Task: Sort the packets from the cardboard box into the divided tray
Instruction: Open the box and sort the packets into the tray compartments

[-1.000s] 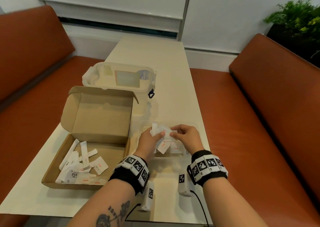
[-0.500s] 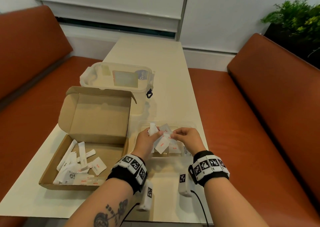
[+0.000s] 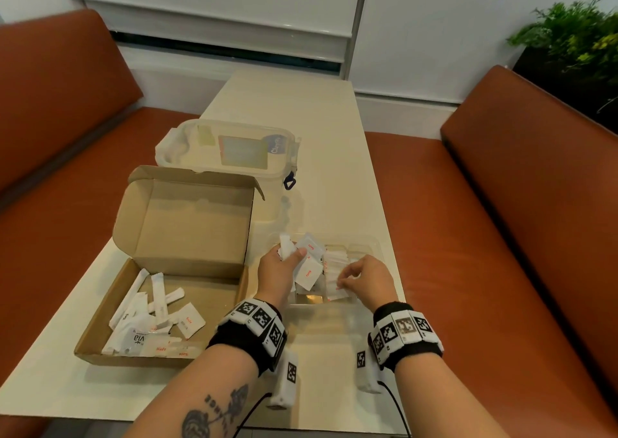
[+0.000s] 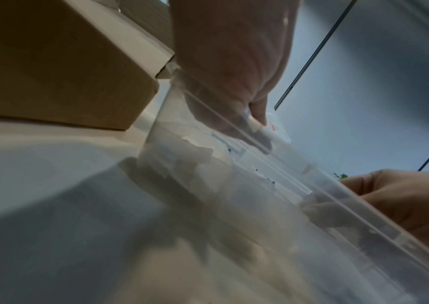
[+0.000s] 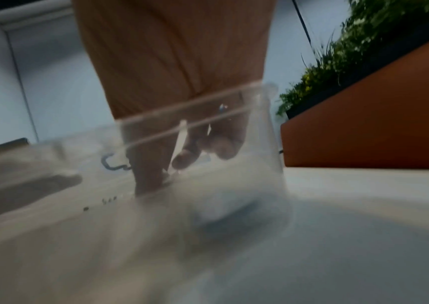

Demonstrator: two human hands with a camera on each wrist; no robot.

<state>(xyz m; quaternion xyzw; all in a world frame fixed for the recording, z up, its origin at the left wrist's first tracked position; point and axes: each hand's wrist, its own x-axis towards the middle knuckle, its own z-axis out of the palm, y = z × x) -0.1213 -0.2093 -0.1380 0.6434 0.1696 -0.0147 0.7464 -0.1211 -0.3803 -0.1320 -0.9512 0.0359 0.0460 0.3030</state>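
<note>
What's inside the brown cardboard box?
The cardboard box holds a loose pile of white packets, long sticks and flat squares, some printed red. Anything under the pile is hidden.

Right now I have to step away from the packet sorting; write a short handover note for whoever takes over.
Left hand: grips a bunch of white packets above the left end of the clear divided tray.
Right hand: pinches one packet and lowers it into a tray compartment; which compartment cannot be told.
Cardboard box: open, left of the tray, with a pile of loose packets inside, long sticks and square salt sachets mixed.
Done: some packets stand in the tray.
Left: place the pinched packet, sort the bunch in the left hand, then empty the box.
</note>
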